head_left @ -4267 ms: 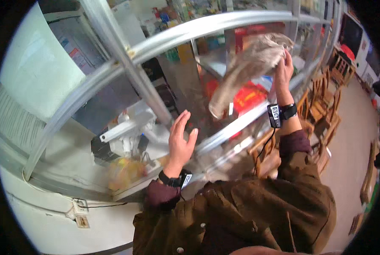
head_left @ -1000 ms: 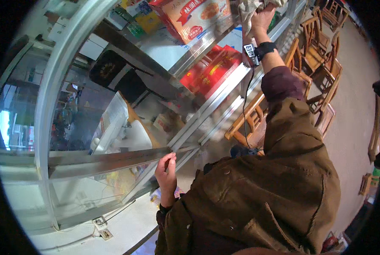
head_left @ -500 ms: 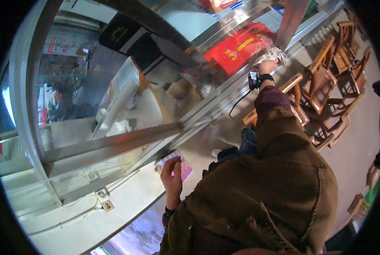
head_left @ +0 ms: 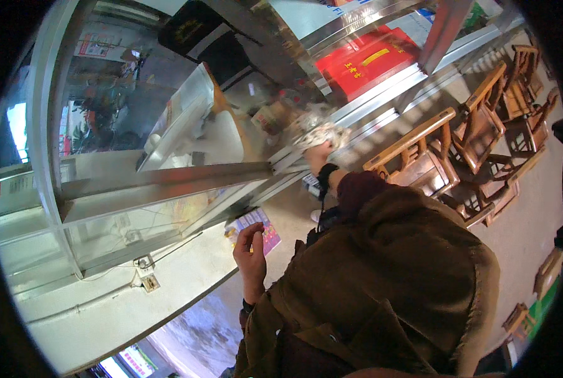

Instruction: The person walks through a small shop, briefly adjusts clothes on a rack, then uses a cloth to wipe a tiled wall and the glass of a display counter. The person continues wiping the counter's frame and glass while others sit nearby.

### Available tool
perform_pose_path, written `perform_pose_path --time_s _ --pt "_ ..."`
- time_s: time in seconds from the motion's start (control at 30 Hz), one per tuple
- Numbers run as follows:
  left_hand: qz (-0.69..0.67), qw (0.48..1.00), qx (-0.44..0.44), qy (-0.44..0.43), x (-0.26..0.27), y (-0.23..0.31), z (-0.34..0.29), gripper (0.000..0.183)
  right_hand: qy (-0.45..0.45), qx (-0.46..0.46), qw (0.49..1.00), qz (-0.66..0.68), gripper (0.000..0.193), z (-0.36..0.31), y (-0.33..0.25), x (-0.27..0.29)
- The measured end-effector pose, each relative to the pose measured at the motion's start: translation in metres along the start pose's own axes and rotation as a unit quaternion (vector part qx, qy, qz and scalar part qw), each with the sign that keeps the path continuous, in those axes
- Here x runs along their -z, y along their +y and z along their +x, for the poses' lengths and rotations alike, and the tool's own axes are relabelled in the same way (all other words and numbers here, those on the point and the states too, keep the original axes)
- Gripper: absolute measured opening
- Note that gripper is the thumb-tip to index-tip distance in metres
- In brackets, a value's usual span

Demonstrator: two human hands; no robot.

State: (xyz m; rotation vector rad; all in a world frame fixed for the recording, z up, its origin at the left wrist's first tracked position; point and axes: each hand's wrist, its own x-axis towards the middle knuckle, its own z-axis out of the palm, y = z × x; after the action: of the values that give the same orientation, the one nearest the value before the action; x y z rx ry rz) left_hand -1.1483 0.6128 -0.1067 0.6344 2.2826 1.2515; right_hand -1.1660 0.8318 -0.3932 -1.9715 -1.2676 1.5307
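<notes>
My right hand point(head_left: 319, 157) grips a crumpled, pale patterned cloth point(head_left: 324, 133). It presses the cloth against the glass and the metal rail point(head_left: 382, 101) of a glazed cabinet, close to a corner of the frame. A dark band with a small device hangs at that wrist. My left hand point(head_left: 250, 257) hovers lower left, fingers loosely curled with a gap to the thumb and nothing visible in it. Behind that hand is a purple printed box or booklet point(head_left: 266, 230). Behind the glass, right of the cloth, lies a red box point(head_left: 366, 66) with a yellow handle strip.
Wooden chairs point(head_left: 420, 167) stand close on the right. A metal cross rail point(head_left: 168, 189) runs along the glass on the left. Inside stands a white panel or screen point(head_left: 187, 126). A wall socket point(head_left: 148, 281) and cable sit on the white wall below.
My right hand has slid the cloth left and down along the rail, away from the red box toward the frame corner. My left hand has barely moved.
</notes>
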Motion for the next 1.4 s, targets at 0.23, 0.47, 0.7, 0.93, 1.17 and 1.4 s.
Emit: perform_pose_path --time_s 0.23,0.47,0.7,0.93,1.17,1.4 --pt "0.003 0.999 0.013 0.049 0.017 -0.006 -0.029 0.019 -0.544 -0.14 0.816 0.134 0.035 -0.064 0.006 -0.047" --pt "-0.036 0.999 -0.018 0.033 0.016 -0.021 -0.025 0.017 -0.619 -0.227 0.639 0.396 0.029 -0.029 -0.064 0.062" --pt "-0.136 0.984 -0.111 -0.041 -0.008 -0.016 0.01 0.016 -0.391 0.057 0.756 0.522 0.027 0.037 -0.151 0.274" --pt "-0.116 0.978 -0.152 -0.079 -0.025 0.0 0.02 0.019 -0.125 0.339 0.763 0.537 0.028 0.034 -0.27 0.461" --pt "-0.107 0.981 -0.148 -0.061 -0.02 0.0 0.016 0.019 0.415 0.619 0.647 0.162 0.026 0.013 -0.305 0.379" --pt "-0.094 0.984 -0.14 -0.054 -0.016 0.004 0.014 0.019 0.011 0.61 0.787 -0.094 0.02 -0.066 -0.132 0.173"
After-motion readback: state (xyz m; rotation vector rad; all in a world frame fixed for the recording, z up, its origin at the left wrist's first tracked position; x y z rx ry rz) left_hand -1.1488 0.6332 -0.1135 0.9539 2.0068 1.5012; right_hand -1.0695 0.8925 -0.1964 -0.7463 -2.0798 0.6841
